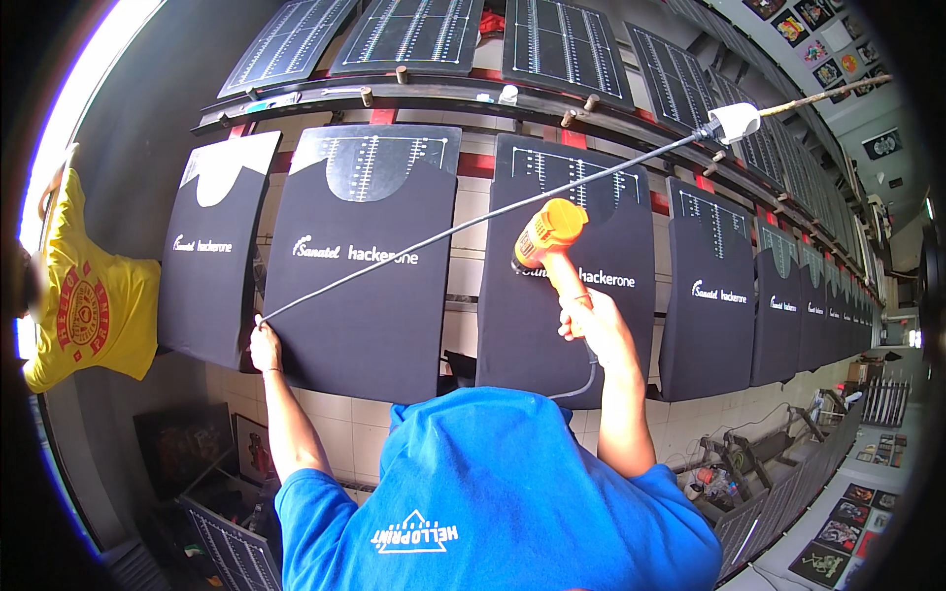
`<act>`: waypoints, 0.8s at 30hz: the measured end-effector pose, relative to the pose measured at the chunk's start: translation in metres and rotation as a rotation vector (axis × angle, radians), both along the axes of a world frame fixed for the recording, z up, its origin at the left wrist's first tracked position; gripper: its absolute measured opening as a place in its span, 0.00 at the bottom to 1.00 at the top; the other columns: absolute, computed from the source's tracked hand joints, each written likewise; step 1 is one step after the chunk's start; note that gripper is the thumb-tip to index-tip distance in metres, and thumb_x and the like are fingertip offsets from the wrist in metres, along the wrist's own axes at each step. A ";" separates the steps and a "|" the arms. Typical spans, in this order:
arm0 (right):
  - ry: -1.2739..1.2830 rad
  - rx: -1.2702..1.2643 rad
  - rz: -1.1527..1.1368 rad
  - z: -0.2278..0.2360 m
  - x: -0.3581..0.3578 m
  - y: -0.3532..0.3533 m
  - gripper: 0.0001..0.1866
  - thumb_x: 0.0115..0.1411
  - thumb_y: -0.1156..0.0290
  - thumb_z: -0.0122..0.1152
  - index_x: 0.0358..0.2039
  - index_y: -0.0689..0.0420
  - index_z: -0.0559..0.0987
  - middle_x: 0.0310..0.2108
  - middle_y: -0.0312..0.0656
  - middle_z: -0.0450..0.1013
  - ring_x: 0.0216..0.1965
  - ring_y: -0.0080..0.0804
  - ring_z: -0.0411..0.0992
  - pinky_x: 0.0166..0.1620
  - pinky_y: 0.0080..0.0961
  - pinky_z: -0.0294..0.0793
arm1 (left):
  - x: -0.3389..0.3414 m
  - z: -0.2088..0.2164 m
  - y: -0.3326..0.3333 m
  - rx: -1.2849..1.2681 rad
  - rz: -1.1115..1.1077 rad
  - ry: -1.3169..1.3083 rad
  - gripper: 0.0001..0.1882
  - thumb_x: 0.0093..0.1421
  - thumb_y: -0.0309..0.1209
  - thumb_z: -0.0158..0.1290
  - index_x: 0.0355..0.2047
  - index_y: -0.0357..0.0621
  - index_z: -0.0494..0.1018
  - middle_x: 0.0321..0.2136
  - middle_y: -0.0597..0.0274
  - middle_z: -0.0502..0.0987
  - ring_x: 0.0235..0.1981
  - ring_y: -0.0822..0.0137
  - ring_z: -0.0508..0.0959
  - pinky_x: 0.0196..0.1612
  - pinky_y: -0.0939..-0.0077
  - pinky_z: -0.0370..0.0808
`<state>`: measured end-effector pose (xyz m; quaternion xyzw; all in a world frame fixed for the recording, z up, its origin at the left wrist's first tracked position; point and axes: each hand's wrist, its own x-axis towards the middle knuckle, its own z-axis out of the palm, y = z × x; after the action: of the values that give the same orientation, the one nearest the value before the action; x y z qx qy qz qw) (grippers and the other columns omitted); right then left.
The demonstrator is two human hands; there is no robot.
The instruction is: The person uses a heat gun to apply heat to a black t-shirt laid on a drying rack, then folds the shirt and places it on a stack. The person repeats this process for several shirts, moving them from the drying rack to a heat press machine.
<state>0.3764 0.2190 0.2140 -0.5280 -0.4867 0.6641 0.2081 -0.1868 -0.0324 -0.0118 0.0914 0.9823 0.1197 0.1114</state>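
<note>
My right hand point(596, 323) is wrapped round the handle of an orange hair dryer point(554, 236), raised over a black T-shirt point(552, 345) with white print. Part of that print is hidden behind the dryer. My left hand point(264, 347) is closed on a grey power cord point(473, 229) beside another printed black T-shirt point(360, 315). From there the cord stretches taut, up and to the right, to a white socket connector point(735, 123). Below my right hand a loop of cord point(591, 377) hangs from the dryer. Each shirt is spread over a flat board with white ruled marks.
More boards with black shirts point(719, 295) run in a row to the right. Behind a dark rail point(443, 98) with short pegs stands a second row of marked boards point(562, 44). A person in a yellow shirt point(94, 286) is at the far left. Metal frames point(754, 458) stand lower right.
</note>
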 end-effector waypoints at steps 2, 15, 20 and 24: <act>-0.034 0.034 0.001 0.001 -0.004 -0.001 0.15 0.59 0.61 0.60 0.36 0.60 0.74 0.24 0.34 0.70 0.22 0.20 0.71 0.28 0.18 0.72 | 0.002 0.003 0.003 -0.012 0.014 0.010 0.37 0.66 0.60 0.29 0.44 0.41 0.77 0.42 0.44 0.78 0.45 0.42 0.77 0.49 0.51 0.72; -0.053 0.103 -0.101 0.000 -0.005 0.002 0.14 0.61 0.60 0.60 0.35 0.60 0.72 0.23 0.34 0.70 0.22 0.20 0.70 0.27 0.19 0.71 | 0.011 0.008 0.005 -0.010 0.055 0.088 0.36 0.66 0.61 0.30 0.44 0.45 0.77 0.41 0.46 0.79 0.43 0.42 0.78 0.47 0.51 0.74; 0.041 0.056 -0.132 -0.010 0.005 0.002 0.14 0.61 0.60 0.59 0.35 0.59 0.72 0.23 0.34 0.70 0.22 0.20 0.70 0.27 0.19 0.71 | 0.010 -0.008 -0.011 0.051 -0.063 0.176 0.29 0.68 0.53 0.35 0.39 0.41 0.75 0.37 0.45 0.79 0.39 0.42 0.79 0.41 0.51 0.75; 0.086 0.026 -0.143 -0.004 0.011 0.000 0.15 0.61 0.59 0.60 0.35 0.59 0.72 0.23 0.34 0.69 0.21 0.19 0.70 0.25 0.17 0.71 | 0.009 -0.026 -0.043 0.139 -0.181 0.334 0.23 0.69 0.45 0.37 0.37 0.37 0.72 0.31 0.41 0.77 0.34 0.39 0.77 0.38 0.49 0.73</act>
<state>0.3870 0.2187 0.2098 -0.5298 -0.4469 0.6631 0.2826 -0.1775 -0.0756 -0.0382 0.2056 0.9642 0.1600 -0.0491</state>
